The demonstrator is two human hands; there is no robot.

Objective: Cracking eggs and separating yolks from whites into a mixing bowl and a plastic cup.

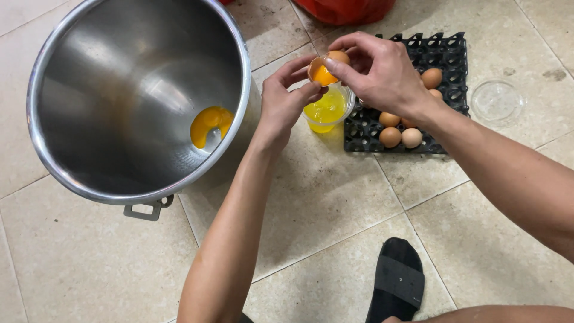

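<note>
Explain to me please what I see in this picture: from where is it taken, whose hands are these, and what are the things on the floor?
There is one picture, from a camera worn on a person's head, looking down at their own two bare hands. No machine is involved. The left hand and right hand together hold a cracked egg; its orange yolk shows in the shell. Directly below stands a small clear cup with yellowish liquid. On the tiled floor to the left is a big steel pot, with yolk at its bottom. To the right lies a black egg tray with several brown eggs, and a clear round lid. A black slipper shows below.
</note>
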